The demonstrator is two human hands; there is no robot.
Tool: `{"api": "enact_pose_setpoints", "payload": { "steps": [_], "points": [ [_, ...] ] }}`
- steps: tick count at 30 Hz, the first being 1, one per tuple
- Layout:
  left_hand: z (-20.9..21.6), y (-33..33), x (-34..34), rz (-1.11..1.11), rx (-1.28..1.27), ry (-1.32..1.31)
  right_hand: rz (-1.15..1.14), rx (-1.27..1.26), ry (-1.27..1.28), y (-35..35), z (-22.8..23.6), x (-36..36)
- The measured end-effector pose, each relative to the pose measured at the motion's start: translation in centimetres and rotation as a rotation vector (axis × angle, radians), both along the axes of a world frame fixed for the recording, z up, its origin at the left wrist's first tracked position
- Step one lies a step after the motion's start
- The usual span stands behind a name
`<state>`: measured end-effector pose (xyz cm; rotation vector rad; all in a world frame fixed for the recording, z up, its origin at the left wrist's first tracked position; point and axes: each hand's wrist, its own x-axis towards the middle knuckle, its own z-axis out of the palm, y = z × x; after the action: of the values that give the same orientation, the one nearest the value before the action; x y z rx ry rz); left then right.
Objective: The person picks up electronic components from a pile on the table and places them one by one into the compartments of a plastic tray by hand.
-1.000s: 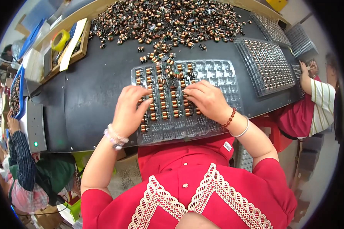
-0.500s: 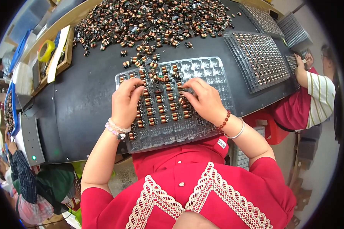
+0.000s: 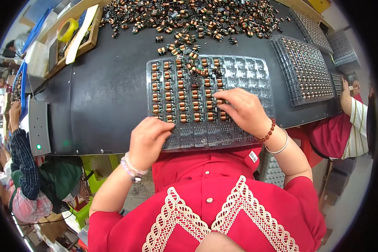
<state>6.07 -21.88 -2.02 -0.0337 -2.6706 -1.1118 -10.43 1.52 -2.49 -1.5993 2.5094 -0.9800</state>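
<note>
A clear plastic tray lies before me, its left and middle pockets filled with rows of small copper-wound coils. Over the tray's lower left, my left hand has thumb and forefinger pinched together; what lies between the tips is hidden. My right hand reaches in from the right, its thumb and forefinger closed on a copper coil at the filled rows' right edge. Several loose coils lie heaped on the tray's upper middle.
A large pile of coils covers the table's far side. Filled trays are stacked at right, near another person's hand. At left are a wooden box with yellow tape and a grey metal box.
My left hand has moved down from the filled left columns to the tray's near left part. My right hand stays by the right-hand coils. The view has shifted, so the scene sits further right.
</note>
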Motion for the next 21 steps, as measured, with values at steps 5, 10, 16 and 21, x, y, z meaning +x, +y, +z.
{"api": "enact_pose_setpoints", "payload": {
  "steps": [5,10,16,21],
  "points": [
    [-1.4,0.7,1.0,-0.031,-0.248,0.086,-0.025,-0.003,-0.128,-0.2,-1.0,-0.4],
    [-0.3,0.5,0.7,-0.145,-0.417,0.12,-0.056,-0.079,0.132,-0.1,-1.0,-0.4],
    [2.0,0.2,-2.1,-0.215,-0.316,0.032,-0.013,-0.021,0.272,0.0,-0.4,0.2],
    [-0.1,1.6,-9.4,0.026,-0.28,0.133,-0.062,-0.126,0.123,1.1,0.4,1.3]
  ]
}}
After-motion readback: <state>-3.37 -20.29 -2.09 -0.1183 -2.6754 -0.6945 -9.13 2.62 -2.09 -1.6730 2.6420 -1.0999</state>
